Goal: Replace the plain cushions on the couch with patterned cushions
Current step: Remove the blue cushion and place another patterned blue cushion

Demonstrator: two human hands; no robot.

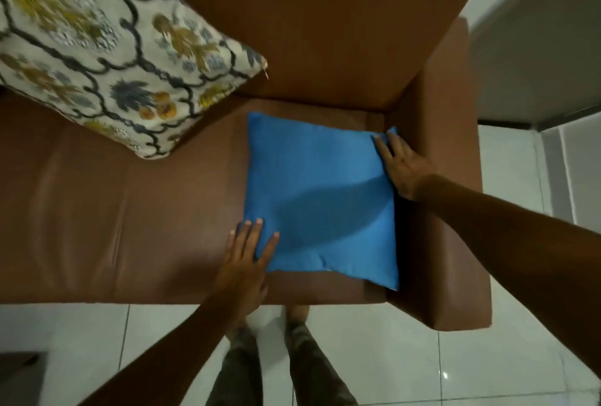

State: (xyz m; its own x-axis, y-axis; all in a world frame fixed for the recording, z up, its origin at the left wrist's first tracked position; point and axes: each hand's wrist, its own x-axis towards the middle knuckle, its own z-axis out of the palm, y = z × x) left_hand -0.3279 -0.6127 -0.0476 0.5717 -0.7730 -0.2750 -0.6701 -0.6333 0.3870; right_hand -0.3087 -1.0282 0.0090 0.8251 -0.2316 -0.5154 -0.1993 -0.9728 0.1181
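left hand [247, 262] and right hand [401, 168]: spread wide on opposite corners of plain blue cushion [322, 197] | probably to lift it off couch [130, 217] | patterned cushion [107, 47] waits against backrest

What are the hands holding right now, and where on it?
The blue cushion: left hand at its near-left corner, right hand at its far-right edge. Whether the fingers have closed cannot be told.

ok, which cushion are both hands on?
The plain blue cushion, flat on the seat by the armrest; the patterned cushion leans untouched against the backrest.
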